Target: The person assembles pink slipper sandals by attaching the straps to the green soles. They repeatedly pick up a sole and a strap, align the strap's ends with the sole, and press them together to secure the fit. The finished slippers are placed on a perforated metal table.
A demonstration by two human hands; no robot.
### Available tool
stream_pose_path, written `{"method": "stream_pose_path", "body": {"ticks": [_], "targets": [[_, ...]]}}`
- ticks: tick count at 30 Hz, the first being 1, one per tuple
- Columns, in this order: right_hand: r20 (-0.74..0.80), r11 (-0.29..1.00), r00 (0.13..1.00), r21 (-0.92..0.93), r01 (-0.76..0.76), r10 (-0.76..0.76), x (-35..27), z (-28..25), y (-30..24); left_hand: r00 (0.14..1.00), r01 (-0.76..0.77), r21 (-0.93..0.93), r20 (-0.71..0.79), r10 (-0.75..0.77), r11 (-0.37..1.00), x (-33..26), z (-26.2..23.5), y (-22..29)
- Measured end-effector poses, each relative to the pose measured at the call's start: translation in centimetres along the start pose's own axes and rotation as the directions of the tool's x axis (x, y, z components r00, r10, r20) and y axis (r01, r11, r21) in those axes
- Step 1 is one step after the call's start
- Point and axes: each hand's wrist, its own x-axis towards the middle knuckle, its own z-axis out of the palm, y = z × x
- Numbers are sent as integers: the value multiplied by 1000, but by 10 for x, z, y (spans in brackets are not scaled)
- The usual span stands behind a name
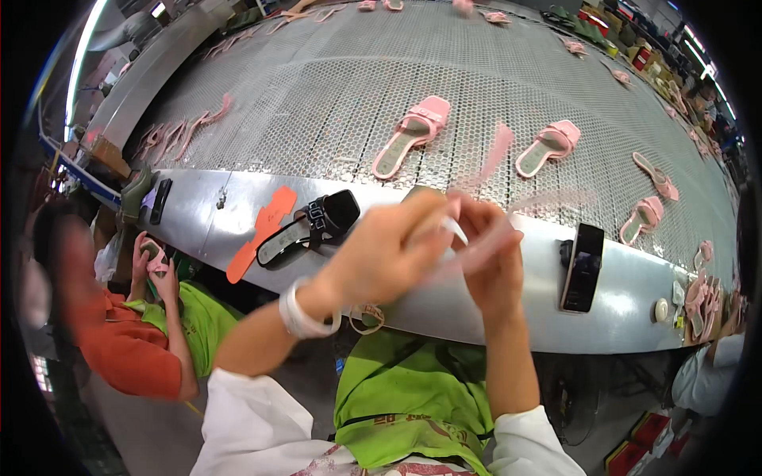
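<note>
My left hand point(389, 254) and my right hand point(488, 254) are raised together in front of me, over the metal edge of a conveyor point(444, 301). Both pinch a thin pale pink strap point(496, 163) that runs up and to the right from my fingers; it is blurred by motion. A white bangle point(300, 313) sits on my left wrist. A black sandal point(313, 226) and an orange insole cutout point(262, 230) lie on the metal ledge just left of my hands.
Pink sandals point(413, 135) point(549, 147) lie spread over the grey mesh belt point(333, 95), with pink straps point(178, 135) at its left. A black phone point(582, 267) rests on the ledge to the right. A person in orange point(135, 349) sits at the left, holding a small pink piece.
</note>
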Motion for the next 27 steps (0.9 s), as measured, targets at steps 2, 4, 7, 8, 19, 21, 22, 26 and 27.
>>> {"method": "stream_pose_path", "body": {"ticks": [2, 4, 7, 8, 19, 21, 22, 26, 27], "targets": [[-46, 984, 999, 180, 9, -1, -35, -23, -10, 968, -187, 186, -135, 213, 965, -30, 5, 10], [-114, 999, 993, -17, -43, 41, -67, -31, -28, 941, -103, 423, -251, 226, 900, -57, -2, 1], [-297, 921, 920, -215, -324, 255, -110, -28, -37, 945, 95, 608, -303, 120, 789, -83, 13, -29], [-285, 918, 921, -216, -332, 266, -118, -25, -34, 950, 165, 648, -306, 57, 743, -88, 18, -37], [-344, 924, 859, 98, -369, 380, -142, -13, -5, 985, 127, 135, -130, -110, 983, -153, 94, -17], [-349, 887, 843, -64, -458, 410, -155, -19, -7, 996, 88, -38, 11, -87, 995, -163, 92, -24], [-342, 853, 819, -86, -515, 461, -162, -15, -12, 987, 156, -203, 2, -159, 967, -175, 90, -38], [-262, 755, 720, 63, -652, 643, -207, -17, 0, 947, 279, -568, 26, -322, 775, -198, 92, -82], [-257, 727, 685, 128, -675, 682, -216, -17, 7, 934, 296, -583, 11, -357, 756, -199, 97, -85]]}}
